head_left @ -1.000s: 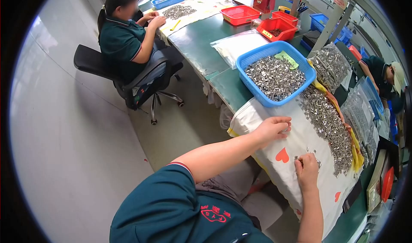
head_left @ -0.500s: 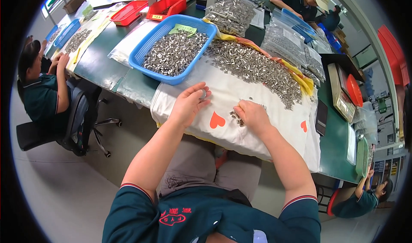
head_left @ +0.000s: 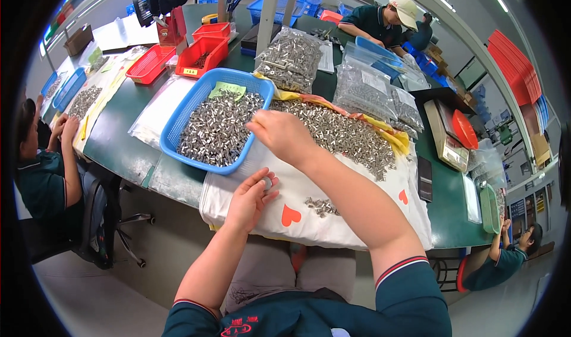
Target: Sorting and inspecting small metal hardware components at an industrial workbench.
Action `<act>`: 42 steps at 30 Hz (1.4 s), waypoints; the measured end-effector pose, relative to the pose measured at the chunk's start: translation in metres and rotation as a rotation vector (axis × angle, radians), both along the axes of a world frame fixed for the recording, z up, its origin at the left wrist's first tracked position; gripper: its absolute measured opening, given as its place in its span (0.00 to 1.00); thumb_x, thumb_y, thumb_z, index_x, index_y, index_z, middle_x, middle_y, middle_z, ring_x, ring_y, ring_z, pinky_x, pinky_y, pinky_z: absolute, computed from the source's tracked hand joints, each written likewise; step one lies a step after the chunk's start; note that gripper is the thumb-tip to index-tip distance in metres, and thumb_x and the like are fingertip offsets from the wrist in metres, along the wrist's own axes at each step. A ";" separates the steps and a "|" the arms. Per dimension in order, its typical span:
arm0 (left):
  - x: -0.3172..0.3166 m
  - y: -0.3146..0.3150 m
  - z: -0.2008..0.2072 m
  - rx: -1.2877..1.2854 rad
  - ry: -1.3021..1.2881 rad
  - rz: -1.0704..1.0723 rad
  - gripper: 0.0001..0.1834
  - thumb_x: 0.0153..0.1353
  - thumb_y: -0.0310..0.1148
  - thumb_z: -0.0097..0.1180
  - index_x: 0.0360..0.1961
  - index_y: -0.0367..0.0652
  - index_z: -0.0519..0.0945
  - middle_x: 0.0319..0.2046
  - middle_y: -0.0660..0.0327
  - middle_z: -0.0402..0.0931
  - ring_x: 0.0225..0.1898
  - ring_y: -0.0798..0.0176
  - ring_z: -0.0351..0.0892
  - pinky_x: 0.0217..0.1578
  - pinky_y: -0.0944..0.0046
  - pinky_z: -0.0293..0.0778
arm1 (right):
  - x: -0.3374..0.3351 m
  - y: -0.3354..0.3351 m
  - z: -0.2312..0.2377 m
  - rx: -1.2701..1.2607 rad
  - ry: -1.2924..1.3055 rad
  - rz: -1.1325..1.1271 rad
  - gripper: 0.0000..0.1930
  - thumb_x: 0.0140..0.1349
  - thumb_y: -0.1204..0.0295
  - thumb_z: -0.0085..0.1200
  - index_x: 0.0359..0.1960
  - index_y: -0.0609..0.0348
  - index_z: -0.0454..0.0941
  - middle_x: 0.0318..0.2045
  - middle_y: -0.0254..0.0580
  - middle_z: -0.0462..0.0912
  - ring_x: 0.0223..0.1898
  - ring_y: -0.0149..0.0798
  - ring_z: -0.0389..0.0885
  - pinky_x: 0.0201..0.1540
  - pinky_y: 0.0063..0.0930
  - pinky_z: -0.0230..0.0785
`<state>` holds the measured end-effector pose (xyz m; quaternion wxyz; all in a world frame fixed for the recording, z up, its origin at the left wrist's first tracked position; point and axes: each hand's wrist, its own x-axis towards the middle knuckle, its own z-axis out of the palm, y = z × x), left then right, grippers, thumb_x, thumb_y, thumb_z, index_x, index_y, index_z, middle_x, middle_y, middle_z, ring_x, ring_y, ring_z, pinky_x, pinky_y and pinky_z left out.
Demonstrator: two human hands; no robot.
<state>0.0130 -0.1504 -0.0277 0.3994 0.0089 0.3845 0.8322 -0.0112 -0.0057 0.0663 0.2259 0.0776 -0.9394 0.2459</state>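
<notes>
Surface (head_left: 113, 136) and white cloth (head_left: 321, 230) carry the blue basket (head_left: 185, 106) of metal pieces (head_left: 217, 129). The right hand (head_left: 278, 133) has just swung to its right rim, fingers closed, contents hidden; work seems shifted to the basket. The left hand (head_left: 248, 198) stays nearby, fingers half curled. A small pile (head_left: 321, 207) lies uncovered on the cloth; those left fingers hold a grey disc (head_left: 267, 183).

I wear a dark green short-sleeved shirt (head_left: 297, 314), its sleeve cuffs (head_left: 402, 268) edged with red and white stripes, a red emblem (head_left: 239, 328) on the chest, and grey trousers (head_left: 326, 270) with dark scribbled lines (head_left: 241, 293).
</notes>
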 end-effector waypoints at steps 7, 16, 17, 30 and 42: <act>0.001 0.005 -0.005 0.060 0.020 -0.069 0.17 0.60 0.24 0.40 0.51 0.36 0.66 0.45 0.60 0.69 0.46 0.66 0.69 0.46 0.64 0.69 | -0.091 -0.045 -0.030 0.035 -0.122 0.108 0.13 0.56 0.59 0.46 0.28 0.57 0.75 0.26 0.47 0.77 0.32 0.49 0.76 0.35 0.41 0.68; -0.001 0.001 -0.011 -0.001 0.065 -0.044 0.17 0.60 0.22 0.39 0.51 0.36 0.66 0.46 0.58 0.68 0.49 0.63 0.68 0.46 0.65 0.71 | -0.025 -0.003 -0.001 -0.119 -0.010 0.197 0.13 0.56 0.64 0.47 0.37 0.58 0.77 0.37 0.44 0.78 0.41 0.44 0.75 0.45 0.33 0.66; 0.000 -0.002 -0.005 -0.029 0.053 -0.033 0.17 0.60 0.21 0.39 0.51 0.36 0.66 0.46 0.58 0.68 0.48 0.63 0.69 0.46 0.65 0.71 | -0.006 0.015 0.004 -0.180 -0.041 0.122 0.13 0.56 0.65 0.47 0.37 0.59 0.77 0.37 0.43 0.78 0.41 0.43 0.75 0.44 0.32 0.66; -0.008 0.026 0.006 -0.608 1.001 -0.088 0.14 0.56 0.17 0.41 0.42 0.38 0.74 0.43 0.58 0.73 0.43 0.61 0.74 0.42 0.66 0.71 | 0.134 0.091 -0.085 0.066 -0.089 0.105 0.06 0.48 0.74 0.53 0.29 0.60 0.77 0.34 0.41 0.77 0.39 0.44 0.73 0.43 0.33 0.66; 0.000 0.038 0.003 -0.802 1.800 -0.095 0.16 0.45 0.18 0.44 0.36 0.40 0.78 0.43 0.54 0.72 0.43 0.50 0.73 0.43 0.59 0.70 | 0.196 0.105 -0.095 -0.138 0.028 -0.203 0.11 0.55 0.71 0.49 0.37 0.63 0.75 0.40 0.46 0.76 0.45 0.44 0.72 0.48 0.32 0.65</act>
